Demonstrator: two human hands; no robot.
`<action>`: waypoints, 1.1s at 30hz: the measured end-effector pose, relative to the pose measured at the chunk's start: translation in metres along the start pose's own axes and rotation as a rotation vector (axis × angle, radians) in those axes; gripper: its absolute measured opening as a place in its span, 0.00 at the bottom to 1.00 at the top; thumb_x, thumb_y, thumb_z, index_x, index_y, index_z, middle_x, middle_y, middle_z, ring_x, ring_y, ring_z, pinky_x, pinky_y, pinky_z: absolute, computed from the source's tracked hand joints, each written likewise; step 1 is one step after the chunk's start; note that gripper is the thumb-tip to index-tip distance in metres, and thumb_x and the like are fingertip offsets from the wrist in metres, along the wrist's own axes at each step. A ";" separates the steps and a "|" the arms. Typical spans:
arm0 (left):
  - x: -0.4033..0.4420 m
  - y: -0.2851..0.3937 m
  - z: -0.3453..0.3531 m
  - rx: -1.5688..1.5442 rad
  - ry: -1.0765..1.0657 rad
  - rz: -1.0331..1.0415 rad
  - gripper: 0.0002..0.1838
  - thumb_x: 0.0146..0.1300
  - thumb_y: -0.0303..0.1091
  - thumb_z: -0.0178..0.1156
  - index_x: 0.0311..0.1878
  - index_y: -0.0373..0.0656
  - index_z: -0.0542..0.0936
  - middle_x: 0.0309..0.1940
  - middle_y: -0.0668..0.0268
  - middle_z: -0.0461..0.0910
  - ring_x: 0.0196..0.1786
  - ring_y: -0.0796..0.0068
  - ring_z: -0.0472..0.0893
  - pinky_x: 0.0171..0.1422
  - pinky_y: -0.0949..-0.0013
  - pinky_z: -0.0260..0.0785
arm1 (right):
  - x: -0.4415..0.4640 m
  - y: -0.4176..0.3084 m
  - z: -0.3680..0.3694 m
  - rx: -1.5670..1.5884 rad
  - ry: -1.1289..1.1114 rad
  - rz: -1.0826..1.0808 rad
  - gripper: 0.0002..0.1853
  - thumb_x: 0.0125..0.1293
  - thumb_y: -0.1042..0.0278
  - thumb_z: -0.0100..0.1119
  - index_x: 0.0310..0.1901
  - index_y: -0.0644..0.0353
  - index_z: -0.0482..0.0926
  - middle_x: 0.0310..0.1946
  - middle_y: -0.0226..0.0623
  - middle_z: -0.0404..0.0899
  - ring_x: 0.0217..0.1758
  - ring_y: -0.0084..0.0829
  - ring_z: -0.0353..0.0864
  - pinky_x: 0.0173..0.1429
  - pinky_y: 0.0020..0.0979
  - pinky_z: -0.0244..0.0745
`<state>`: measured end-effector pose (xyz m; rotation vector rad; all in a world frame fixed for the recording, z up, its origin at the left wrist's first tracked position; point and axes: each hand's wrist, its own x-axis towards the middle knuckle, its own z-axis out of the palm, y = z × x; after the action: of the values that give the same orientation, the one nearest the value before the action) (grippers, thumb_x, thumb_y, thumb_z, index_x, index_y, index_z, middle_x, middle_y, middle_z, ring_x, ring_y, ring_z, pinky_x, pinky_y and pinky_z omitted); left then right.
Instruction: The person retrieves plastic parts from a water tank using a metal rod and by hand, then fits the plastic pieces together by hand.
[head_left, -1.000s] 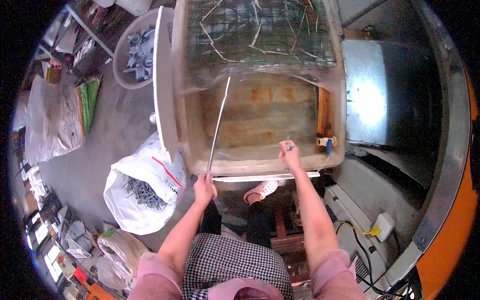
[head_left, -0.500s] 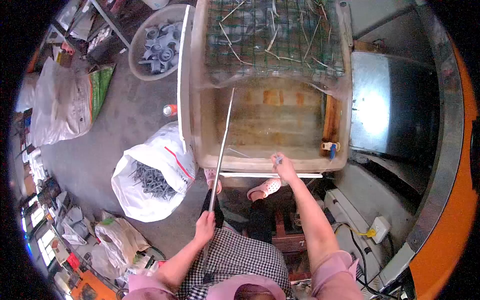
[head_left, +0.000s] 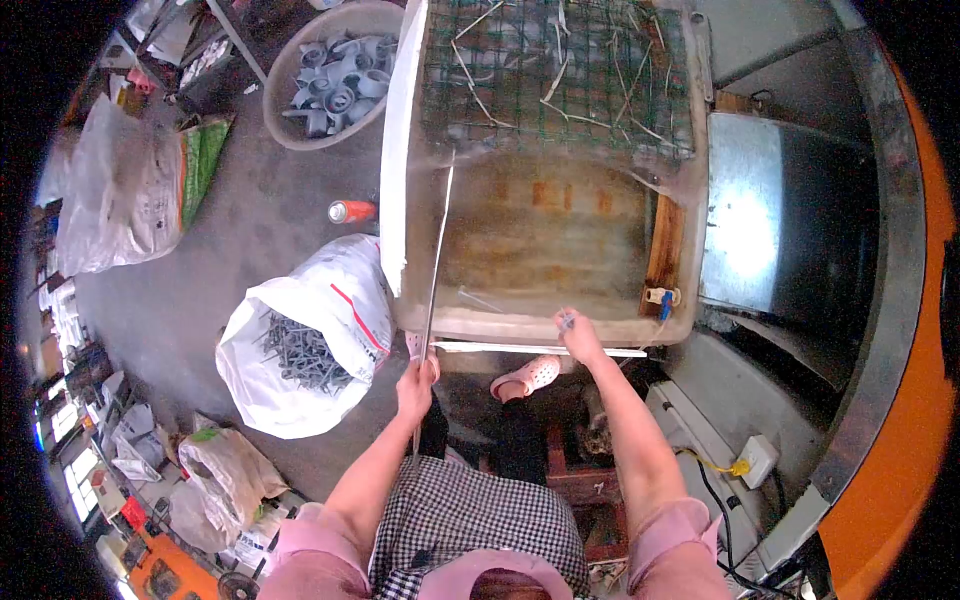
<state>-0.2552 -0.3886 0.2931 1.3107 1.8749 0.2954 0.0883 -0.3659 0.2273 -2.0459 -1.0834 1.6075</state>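
Observation:
My left hand (head_left: 415,390) is closed around a long thin metal rod (head_left: 437,240). The rod slants up over the left part of a large pale tub (head_left: 520,331), its far tip near a green wire mesh (head_left: 560,75). My right hand (head_left: 580,338) is at the tub's front rim, its fingers closed on a small grey plastic piece (head_left: 567,321) mostly hidden by them. A thin pale stick (head_left: 482,300) lies inside the tub near the front wall. The tub holds what looks like brownish water.
A white sack (head_left: 255,385) of grey plastic pieces stands left of the tub. Behind it are a spray can (head_left: 352,211) and a round basin (head_left: 278,125) of grey fittings. A blue-handled tap (head_left: 664,300) sits at the tub's right. Cables and a white socket (head_left: 762,457) are at the lower right.
My left hand has moved forward, and the rod's tip has shifted slightly left and farther away. My right hand has moved a little to the right and down, still holding the small piece.

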 end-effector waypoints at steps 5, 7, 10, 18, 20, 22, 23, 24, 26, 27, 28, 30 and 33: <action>0.066 0.000 0.067 0.037 0.053 0.045 0.16 0.67 0.40 0.47 0.35 0.35 0.73 0.20 0.53 0.73 0.24 0.56 0.73 0.32 0.61 0.65 | -0.001 -0.014 -0.012 0.160 0.002 0.120 0.11 0.65 0.63 0.51 0.39 0.65 0.71 0.20 0.31 0.70 0.19 0.24 0.71 0.26 0.28 0.66; 0.091 0.008 0.100 -0.026 0.122 0.080 0.16 0.67 0.41 0.47 0.34 0.35 0.72 0.20 0.52 0.72 0.24 0.54 0.72 0.32 0.59 0.65 | 0.003 -0.002 -0.008 0.092 0.088 0.008 0.11 0.65 0.63 0.50 0.39 0.65 0.71 0.20 0.31 0.70 0.19 0.24 0.71 0.26 0.28 0.66; 0.118 0.052 0.117 -0.093 0.161 0.046 0.17 0.66 0.42 0.48 0.31 0.36 0.69 0.22 0.49 0.72 0.27 0.47 0.72 0.33 0.55 0.64 | 0.001 -0.011 -0.011 0.091 0.091 0.095 0.12 0.66 0.63 0.50 0.39 0.66 0.71 0.20 0.32 0.70 0.19 0.24 0.71 0.27 0.28 0.66; 0.182 0.090 0.138 -0.018 0.195 0.094 0.17 0.65 0.44 0.49 0.29 0.38 0.67 0.25 0.45 0.73 0.30 0.41 0.73 0.33 0.49 0.62 | 0.028 0.027 -0.003 0.264 0.167 0.026 0.11 0.64 0.62 0.50 0.38 0.63 0.72 0.18 0.37 0.73 0.19 0.28 0.74 0.27 0.32 0.68; 0.197 0.093 0.137 0.015 0.212 0.117 0.17 0.65 0.44 0.50 0.29 0.38 0.67 0.25 0.45 0.73 0.31 0.41 0.73 0.34 0.50 0.63 | 0.031 0.020 -0.007 0.205 0.149 0.039 0.11 0.64 0.62 0.51 0.37 0.63 0.72 0.19 0.36 0.73 0.19 0.27 0.73 0.26 0.31 0.67; 0.215 0.098 0.132 -0.001 0.170 0.151 0.16 0.65 0.43 0.49 0.31 0.37 0.68 0.23 0.44 0.74 0.31 0.38 0.73 0.34 0.46 0.62 | 0.033 0.015 -0.007 0.226 0.200 -0.009 0.11 0.64 0.63 0.51 0.37 0.63 0.72 0.20 0.37 0.73 0.20 0.26 0.72 0.25 0.31 0.67; 0.223 0.100 0.128 0.025 0.152 0.130 0.17 0.65 0.44 0.48 0.31 0.37 0.68 0.23 0.44 0.74 0.31 0.39 0.73 0.34 0.47 0.62 | 0.034 0.014 -0.007 0.227 0.199 -0.005 0.11 0.64 0.63 0.51 0.37 0.63 0.72 0.20 0.37 0.73 0.20 0.26 0.72 0.25 0.31 0.67; 0.222 0.098 0.122 0.027 0.151 0.129 0.17 0.65 0.44 0.48 0.31 0.37 0.68 0.23 0.44 0.74 0.31 0.39 0.73 0.34 0.47 0.62 | 0.036 0.015 -0.006 0.195 0.197 -0.004 0.11 0.64 0.62 0.51 0.36 0.63 0.72 0.19 0.37 0.73 0.19 0.27 0.72 0.26 0.31 0.67; 0.216 0.097 0.106 0.025 0.140 0.143 0.18 0.65 0.45 0.48 0.32 0.37 0.68 0.23 0.44 0.74 0.31 0.39 0.74 0.33 0.47 0.62 | 0.036 0.013 -0.005 0.166 0.197 -0.009 0.11 0.64 0.62 0.51 0.36 0.63 0.72 0.19 0.37 0.72 0.19 0.27 0.72 0.26 0.31 0.67; 0.201 0.092 0.093 0.048 0.096 0.125 0.17 0.65 0.45 0.48 0.34 0.37 0.69 0.25 0.43 0.75 0.33 0.39 0.75 0.34 0.47 0.63 | 0.031 0.010 -0.003 0.186 0.185 0.002 0.11 0.65 0.62 0.51 0.36 0.64 0.72 0.20 0.34 0.72 0.20 0.25 0.72 0.26 0.29 0.67; 0.182 0.078 0.083 0.127 0.090 0.122 0.16 0.65 0.44 0.49 0.35 0.38 0.70 0.26 0.43 0.75 0.34 0.39 0.75 0.34 0.48 0.63 | 0.026 0.006 -0.002 0.207 0.173 0.012 0.11 0.66 0.63 0.51 0.36 0.64 0.72 0.22 0.31 0.72 0.20 0.22 0.72 0.26 0.27 0.67; 0.136 0.055 0.060 0.186 0.039 0.087 0.15 0.65 0.42 0.49 0.38 0.38 0.71 0.29 0.42 0.75 0.36 0.39 0.75 0.35 0.49 0.65 | 0.020 0.009 0.002 0.165 0.152 0.033 0.11 0.66 0.63 0.51 0.36 0.64 0.72 0.21 0.31 0.72 0.20 0.23 0.72 0.26 0.27 0.67; 0.070 0.034 0.028 0.111 0.010 0.059 0.15 0.65 0.41 0.49 0.40 0.37 0.72 0.30 0.41 0.75 0.36 0.38 0.74 0.37 0.49 0.65 | 0.003 0.004 -0.001 0.080 0.100 0.092 0.12 0.65 0.62 0.50 0.40 0.64 0.73 0.21 0.38 0.75 0.22 0.29 0.76 0.29 0.32 0.68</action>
<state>-0.2208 -0.3201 0.2619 1.4433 1.8863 0.2313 0.0907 -0.3661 0.2225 -2.1263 -0.8886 1.5473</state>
